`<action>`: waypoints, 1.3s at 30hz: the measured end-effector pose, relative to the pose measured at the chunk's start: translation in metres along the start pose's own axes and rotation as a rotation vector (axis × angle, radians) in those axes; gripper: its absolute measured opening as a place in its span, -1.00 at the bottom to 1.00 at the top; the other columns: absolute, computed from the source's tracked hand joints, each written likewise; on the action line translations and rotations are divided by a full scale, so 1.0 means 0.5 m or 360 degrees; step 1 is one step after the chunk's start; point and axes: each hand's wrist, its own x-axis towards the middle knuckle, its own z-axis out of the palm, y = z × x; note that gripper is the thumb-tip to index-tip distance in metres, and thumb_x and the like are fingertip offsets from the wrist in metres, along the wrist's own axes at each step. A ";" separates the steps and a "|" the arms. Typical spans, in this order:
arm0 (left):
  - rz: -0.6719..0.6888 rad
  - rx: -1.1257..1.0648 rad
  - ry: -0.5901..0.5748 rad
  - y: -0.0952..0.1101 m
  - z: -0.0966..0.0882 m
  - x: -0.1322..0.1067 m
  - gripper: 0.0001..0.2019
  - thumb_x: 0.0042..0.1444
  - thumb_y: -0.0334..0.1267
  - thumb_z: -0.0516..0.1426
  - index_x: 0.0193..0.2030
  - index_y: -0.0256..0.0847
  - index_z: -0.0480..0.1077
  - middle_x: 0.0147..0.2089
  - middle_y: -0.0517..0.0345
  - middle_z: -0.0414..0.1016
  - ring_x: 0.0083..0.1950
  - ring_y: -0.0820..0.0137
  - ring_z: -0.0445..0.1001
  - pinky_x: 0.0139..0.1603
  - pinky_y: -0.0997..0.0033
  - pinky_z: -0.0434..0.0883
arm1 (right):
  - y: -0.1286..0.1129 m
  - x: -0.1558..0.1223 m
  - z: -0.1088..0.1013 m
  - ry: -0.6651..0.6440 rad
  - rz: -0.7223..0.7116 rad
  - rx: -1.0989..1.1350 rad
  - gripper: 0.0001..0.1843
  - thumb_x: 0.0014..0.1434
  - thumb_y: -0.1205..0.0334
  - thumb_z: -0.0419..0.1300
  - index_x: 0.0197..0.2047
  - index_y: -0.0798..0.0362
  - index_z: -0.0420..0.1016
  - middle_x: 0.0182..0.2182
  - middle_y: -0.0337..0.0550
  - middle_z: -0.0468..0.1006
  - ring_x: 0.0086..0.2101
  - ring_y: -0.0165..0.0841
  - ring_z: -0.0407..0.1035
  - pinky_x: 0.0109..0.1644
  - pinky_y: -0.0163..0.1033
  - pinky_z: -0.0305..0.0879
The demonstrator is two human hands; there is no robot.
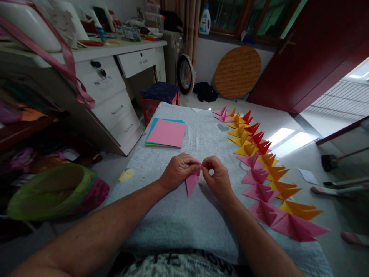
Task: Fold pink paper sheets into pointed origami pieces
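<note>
A pink folded paper piece (191,182) hangs point-down between my two hands over the grey cloth-covered table (173,215). My left hand (177,171) pinches its top edge from the left, fingers curled closed. My right hand (217,177) pinches the same top edge from the right, also closed. The hands almost touch at the fingertips. Part of the paper is hidden behind my fingers.
A stack of coloured paper sheets (166,133), pink on top, lies at the table's far left. Several folded pink, yellow, orange and red shapes (259,173) line the right edge. A white desk with drawers (115,96) and a green-lined bin (52,190) stand left.
</note>
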 end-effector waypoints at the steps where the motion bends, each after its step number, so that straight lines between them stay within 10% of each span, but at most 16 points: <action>1: 0.0005 0.0001 0.0000 0.000 0.000 0.000 -0.89 0.19 -0.21 0.26 -0.27 -0.16 0.60 -0.31 0.13 0.64 -0.23 0.35 0.56 -0.12 0.33 0.45 | -0.002 0.001 -0.001 -0.0003 -0.0033 -0.0009 -0.91 0.16 0.36 0.11 -0.36 -0.02 0.36 -0.45 -0.26 0.40 -0.42 -0.39 0.31 -0.32 -0.28 0.28; 25: 0.0014 0.0028 0.0000 -0.002 0.002 -0.002 -0.91 0.18 -0.26 0.26 -0.29 -0.14 0.61 -0.32 0.13 0.64 -0.24 0.34 0.56 -0.15 0.33 0.45 | -0.004 0.002 -0.002 -0.0054 -0.0062 -0.0028 -0.85 0.10 0.42 0.08 -0.41 -0.02 0.37 -0.42 -0.23 0.40 -0.40 -0.38 0.32 -0.34 -0.29 0.28; 39: 0.0009 0.0008 0.0003 0.002 -0.002 -0.001 -0.89 0.18 -0.19 0.28 -0.30 -0.15 0.61 -0.32 0.11 0.65 -0.24 0.34 0.56 -0.15 0.34 0.45 | 0.000 -0.004 -0.001 -0.0059 0.0289 -0.0008 -0.92 0.12 0.21 0.19 -0.38 0.02 0.43 -0.51 -0.27 0.40 -0.51 -0.43 0.27 -0.46 -0.32 0.19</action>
